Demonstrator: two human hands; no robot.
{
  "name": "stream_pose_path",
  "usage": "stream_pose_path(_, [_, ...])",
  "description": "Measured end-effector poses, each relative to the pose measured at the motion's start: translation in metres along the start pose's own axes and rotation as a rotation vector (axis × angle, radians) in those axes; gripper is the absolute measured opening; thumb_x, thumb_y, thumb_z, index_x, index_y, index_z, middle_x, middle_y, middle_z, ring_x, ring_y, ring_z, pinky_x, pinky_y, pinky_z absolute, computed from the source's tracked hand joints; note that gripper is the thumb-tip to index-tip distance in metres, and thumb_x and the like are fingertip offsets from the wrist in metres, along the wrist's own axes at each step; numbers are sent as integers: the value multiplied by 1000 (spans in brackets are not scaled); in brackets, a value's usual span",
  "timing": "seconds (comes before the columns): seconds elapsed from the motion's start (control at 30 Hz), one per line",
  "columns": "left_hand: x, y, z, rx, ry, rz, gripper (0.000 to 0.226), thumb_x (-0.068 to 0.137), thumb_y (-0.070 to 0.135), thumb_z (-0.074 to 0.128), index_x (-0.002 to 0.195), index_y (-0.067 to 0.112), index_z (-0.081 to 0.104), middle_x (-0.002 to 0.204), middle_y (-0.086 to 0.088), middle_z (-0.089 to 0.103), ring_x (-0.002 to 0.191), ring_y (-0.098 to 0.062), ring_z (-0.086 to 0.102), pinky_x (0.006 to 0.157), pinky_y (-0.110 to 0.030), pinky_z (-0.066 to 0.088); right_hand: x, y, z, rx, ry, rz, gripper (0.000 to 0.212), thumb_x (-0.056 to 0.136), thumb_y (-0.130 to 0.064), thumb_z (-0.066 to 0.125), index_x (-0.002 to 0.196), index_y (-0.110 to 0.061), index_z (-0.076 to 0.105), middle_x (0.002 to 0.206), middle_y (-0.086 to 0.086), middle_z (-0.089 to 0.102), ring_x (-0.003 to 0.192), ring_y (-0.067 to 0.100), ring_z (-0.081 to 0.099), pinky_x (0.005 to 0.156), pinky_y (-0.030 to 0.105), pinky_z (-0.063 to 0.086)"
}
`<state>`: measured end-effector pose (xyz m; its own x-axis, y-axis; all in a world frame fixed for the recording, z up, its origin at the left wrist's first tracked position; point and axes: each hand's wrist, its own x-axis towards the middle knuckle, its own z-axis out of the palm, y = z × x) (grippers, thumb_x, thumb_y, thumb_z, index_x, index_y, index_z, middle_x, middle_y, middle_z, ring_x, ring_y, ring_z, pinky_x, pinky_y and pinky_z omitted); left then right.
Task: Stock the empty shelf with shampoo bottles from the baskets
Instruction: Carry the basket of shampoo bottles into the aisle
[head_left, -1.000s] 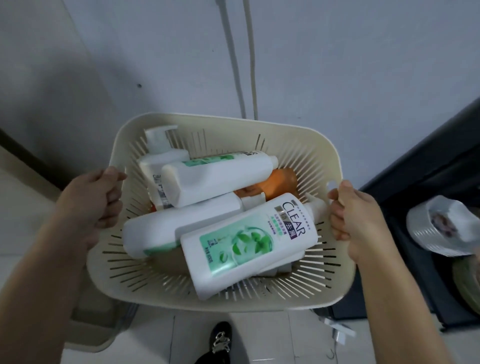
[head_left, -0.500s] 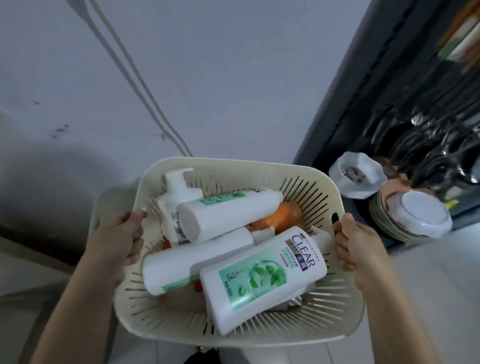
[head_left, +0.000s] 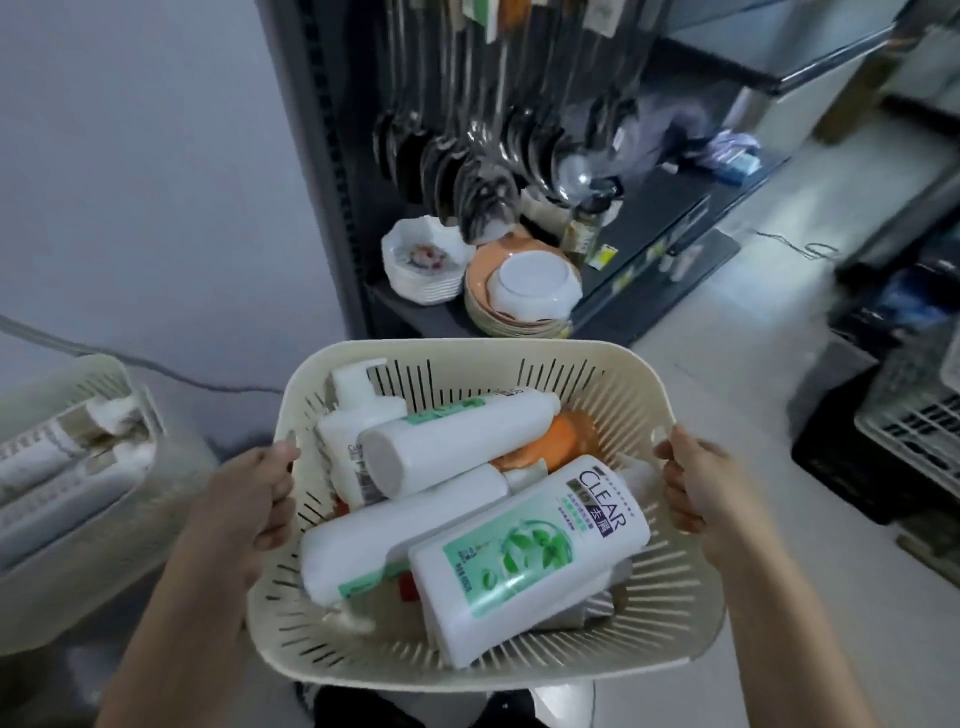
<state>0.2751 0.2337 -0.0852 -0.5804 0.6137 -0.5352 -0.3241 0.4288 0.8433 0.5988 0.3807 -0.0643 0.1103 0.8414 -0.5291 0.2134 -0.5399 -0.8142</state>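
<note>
Dark shelving (head_left: 654, 249) stands beyond the basket (head_left: 467, 364), whose shampoo bottles (head_left: 530, 556) lie slantwise between left hand (head_left: 249, 499) and right hand (head_left: 696, 488), each grip clenched on the rim.

head | looks forward-down | close over basket (head_left: 467, 358) | single view
</note>
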Motion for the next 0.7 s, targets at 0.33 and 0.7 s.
stream_pose_path(0.33, [1, 14, 194, 177, -250, -10, 20, 102, 22, 40, 90, 12, 53, 60, 2, 26, 31, -3, 21, 30, -13, 14, 40, 28, -164, 206, 270, 84, 39, 105, -34, 39, 75, -12, 50, 30, -9, 29, 22, 2, 21, 29, 9, 18])
stream_pose_path(0.7, [51, 43, 415, 318, -448, -11, 22, 102, 27, 42, 90, 13, 53, 55, 4, 29, 29, -2, 22, 30, -10, 13, 136, 20, -272, 394, 456, 163, 38, 106, -32, 36, 76, -12, 46, 33, -8, 25, 23, 3, 16, 32, 7, 15])
